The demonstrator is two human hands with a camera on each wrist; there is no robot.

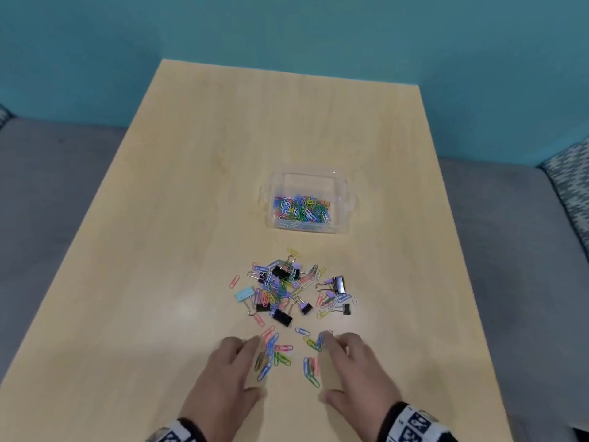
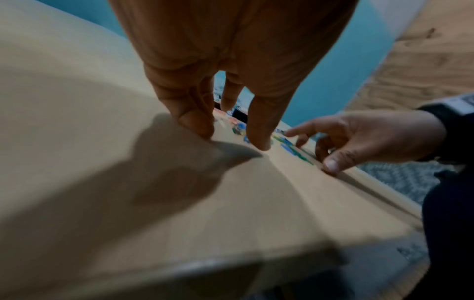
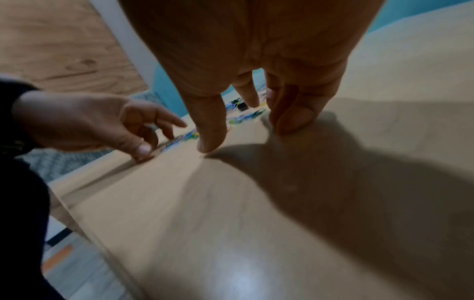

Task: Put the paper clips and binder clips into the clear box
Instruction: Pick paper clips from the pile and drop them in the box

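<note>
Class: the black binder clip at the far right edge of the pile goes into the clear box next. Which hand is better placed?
Probably the right hand: it lies on that clip's side, free.

I have both hands low at the table's [image 1: 191, 218] near edge, palms down. My left hand [image 1: 227, 374] and right hand [image 1: 357, 374] face each other, fingers loosely extended, fingertips [image 2: 261, 145] touching the tabletop, gripping nothing.
</note>
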